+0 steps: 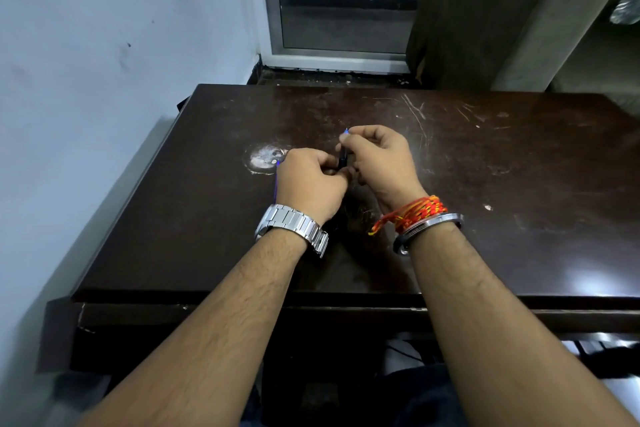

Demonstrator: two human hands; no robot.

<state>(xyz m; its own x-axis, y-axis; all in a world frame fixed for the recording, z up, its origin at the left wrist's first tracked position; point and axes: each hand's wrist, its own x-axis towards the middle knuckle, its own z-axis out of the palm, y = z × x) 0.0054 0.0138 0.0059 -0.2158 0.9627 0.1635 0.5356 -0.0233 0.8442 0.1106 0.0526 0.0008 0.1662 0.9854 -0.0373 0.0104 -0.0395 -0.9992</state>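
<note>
Pen [343, 160]: upright above the middle of the tabletop [485, 184], between both hands.
Right hand [379, 163]: pinches its top, probably steadying it.
Left hand [311, 180]: curled round its lower end, likely twisting it.

A dark pen barrel [343, 160] is pinched nearly upright in the right grip [377, 163]; a thin blue stick [276, 184] is held along the left grip [311, 180].
</note>
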